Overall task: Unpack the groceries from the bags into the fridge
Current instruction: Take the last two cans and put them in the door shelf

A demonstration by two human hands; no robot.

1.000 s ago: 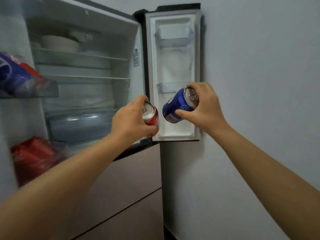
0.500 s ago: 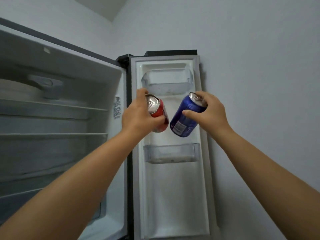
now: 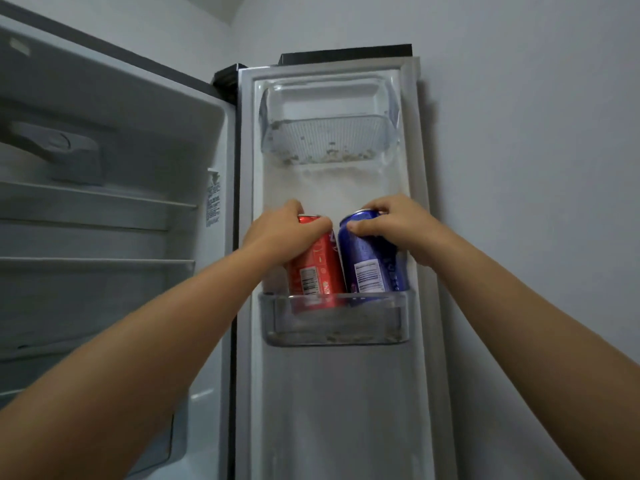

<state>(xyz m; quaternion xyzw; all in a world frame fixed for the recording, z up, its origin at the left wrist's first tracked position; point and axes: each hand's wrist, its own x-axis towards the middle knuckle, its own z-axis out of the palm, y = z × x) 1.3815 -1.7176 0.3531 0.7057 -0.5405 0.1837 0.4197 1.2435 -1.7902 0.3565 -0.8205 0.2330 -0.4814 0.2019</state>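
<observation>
The fridge door (image 3: 346,393) stands open in front of me. A red can (image 3: 313,268) and a blue can (image 3: 372,263) stand side by side with their bases inside the clear door bin (image 3: 336,323). My left hand (image 3: 282,232) grips the red can around its top. My right hand (image 3: 398,226) grips the blue can near its rim. Both cans are upright, tilted slightly, and nearly touch each other. No grocery bags are in view.
A second clear door bin (image 3: 329,138) sits higher on the door. The fridge compartment (image 3: 104,220) with its glass shelves is open at the left. A grey wall (image 3: 536,168) runs along the right of the door.
Both hands have lowered the cans from mid-air in front of the door into the door bin. The view has moved closer to the door.
</observation>
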